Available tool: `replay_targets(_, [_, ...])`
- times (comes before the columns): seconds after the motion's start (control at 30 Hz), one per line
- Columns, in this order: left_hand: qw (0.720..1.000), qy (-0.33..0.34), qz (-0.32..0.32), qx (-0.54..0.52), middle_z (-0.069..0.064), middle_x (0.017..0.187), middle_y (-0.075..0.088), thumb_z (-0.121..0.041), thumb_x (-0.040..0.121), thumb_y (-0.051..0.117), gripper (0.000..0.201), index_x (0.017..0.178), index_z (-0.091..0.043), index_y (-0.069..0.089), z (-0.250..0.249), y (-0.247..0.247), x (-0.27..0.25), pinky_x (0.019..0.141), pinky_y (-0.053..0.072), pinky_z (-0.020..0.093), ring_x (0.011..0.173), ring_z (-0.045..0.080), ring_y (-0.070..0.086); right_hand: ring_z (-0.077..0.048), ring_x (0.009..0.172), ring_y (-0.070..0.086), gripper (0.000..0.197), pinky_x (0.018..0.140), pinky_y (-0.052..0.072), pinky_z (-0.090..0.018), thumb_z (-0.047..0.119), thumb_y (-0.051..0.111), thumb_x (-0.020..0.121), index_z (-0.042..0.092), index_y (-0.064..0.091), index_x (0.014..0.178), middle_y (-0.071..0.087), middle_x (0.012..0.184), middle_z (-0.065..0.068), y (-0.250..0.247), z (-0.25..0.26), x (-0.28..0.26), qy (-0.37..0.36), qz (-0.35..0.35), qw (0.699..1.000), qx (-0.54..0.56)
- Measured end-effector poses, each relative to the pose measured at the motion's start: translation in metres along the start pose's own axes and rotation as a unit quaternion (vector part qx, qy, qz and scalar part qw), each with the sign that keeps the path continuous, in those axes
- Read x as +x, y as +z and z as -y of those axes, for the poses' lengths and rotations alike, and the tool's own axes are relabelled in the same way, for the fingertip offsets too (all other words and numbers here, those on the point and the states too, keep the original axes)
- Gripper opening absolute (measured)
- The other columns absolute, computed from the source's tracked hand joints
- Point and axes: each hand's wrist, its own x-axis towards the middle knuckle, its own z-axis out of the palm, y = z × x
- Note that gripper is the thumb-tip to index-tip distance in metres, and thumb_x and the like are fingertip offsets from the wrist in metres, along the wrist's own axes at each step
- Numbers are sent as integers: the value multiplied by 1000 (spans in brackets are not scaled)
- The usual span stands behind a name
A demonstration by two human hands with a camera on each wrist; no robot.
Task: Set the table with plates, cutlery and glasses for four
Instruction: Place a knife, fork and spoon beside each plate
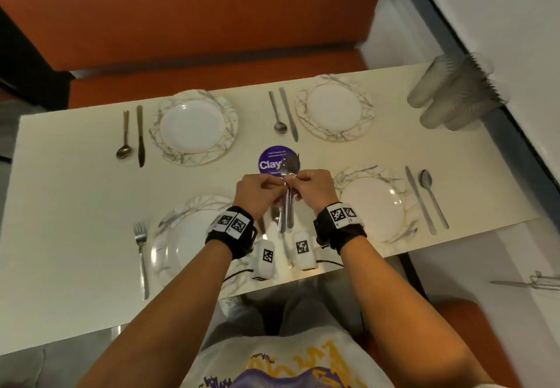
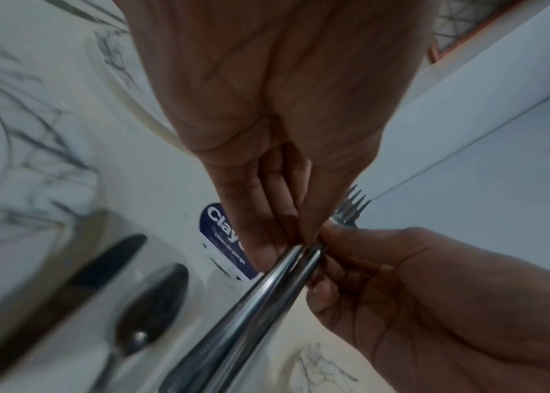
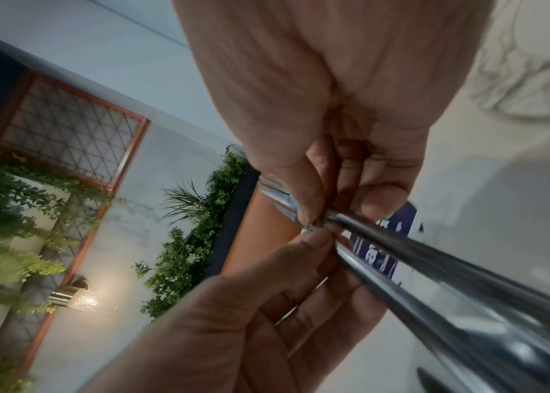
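Note:
Both hands meet over the middle of the white table point(image 1: 75, 193) and pinch a small bundle of silver forks point(image 1: 287, 208), tines pointing away from me. My left hand point(image 1: 279, 188) pinches the necks from the left, my right hand point(image 1: 296, 184) from the right. The left wrist view shows the fork handles point(image 2: 260, 300) between the left hand point(image 2: 304, 236) and the right hand's fingers point(image 2: 344, 255). The right wrist view shows the right hand point(image 3: 317, 218) pinching the forks point(image 3: 435, 268). Several marbled plates are laid: far left point(image 1: 194, 157), far right point(image 1: 333, 136), near right point(image 1: 372, 205), near left point(image 1: 178, 230).
One fork point(image 1: 141, 254) lies left of the near-left plate. Spoon-and-knife pairs lie at far left point(image 1: 140, 136), far middle point(image 1: 288, 114) and right point(image 1: 420, 199). Clear stacked glasses point(image 1: 454, 93) stand at the far right corner. A purple sticker point(image 1: 271, 161) marks the centre. An orange bench point(image 1: 212, 24) runs behind.

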Motion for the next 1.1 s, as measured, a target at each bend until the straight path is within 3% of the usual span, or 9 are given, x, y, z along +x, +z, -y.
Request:
replay_targets(0.07, [1000,-12,10,9,4,81,79,-10,84,82,12,95,-11,79,-5,20,9,71,63,26,74,16,77,-17,56,64,20,56,57,-27,22,80,86,2,79,82,75,74,-16,-22,-7,11,11,11,1000,5])
replay_targets(0.17, [999,-50,10,-17,8,83,78,-7,81,83,13,92,-11,78,-4,45,20,73,64,34,78,23,78,-18,60,66,17,61,58,-29,19,78,87,5,79,78,77,75,-13,-51,-21,31,38,22,999,7])
replay_targets(0.3, [993,-114,0,-37,13,82,76,2,84,79,11,88,-8,75,8,70,24,68,63,30,68,19,75,-22,61,64,17,64,56,-33,17,77,87,6,78,74,77,78,-16,-83,-36,52,58,43,997,19])
replay_targets(0.43, [984,-173,-3,-32,17,77,75,2,88,74,5,88,-3,75,31,94,22,78,65,43,69,28,73,-25,60,61,20,64,54,-35,15,77,88,-2,77,79,76,79,-18,-105,-44,65,65,63,996,23])
replay_targets(0.53, [977,-209,-11,-38,14,72,74,6,91,68,8,87,1,73,39,111,19,75,65,44,64,27,72,-28,64,63,17,64,55,-36,13,77,88,-2,77,80,76,78,-17,-116,-48,68,64,76,994,39])
replay_targets(0.67, [968,-245,-4,-59,16,75,74,5,94,67,4,95,6,71,42,125,14,73,66,43,63,25,71,-27,66,64,21,65,55,-35,14,76,89,-6,75,82,76,80,-19,-126,-51,69,69,83,993,46])
replay_targets(0.8, [967,-253,-11,-41,17,81,76,2,93,69,5,91,4,73,42,130,12,74,66,40,67,24,73,-26,67,64,20,67,55,-35,16,76,90,-3,76,81,77,81,-17,-130,-57,67,65,83,994,44])
replay_targets(0.9, [967,-254,-18,-33,15,81,77,-1,92,72,5,90,2,75,40,131,10,70,65,33,70,24,74,-27,66,64,22,69,56,-37,18,76,90,-2,76,80,77,79,-14,-129,-62,65,61,85,994,36])
replay_targets(1.1, [966,-250,-53,-36,13,74,74,1,94,69,7,92,5,74,39,138,-1,57,62,25,58,19,67,-26,63,64,21,74,59,-44,21,78,88,7,77,73,77,77,-13,-129,-70,56,62,71,995,33])
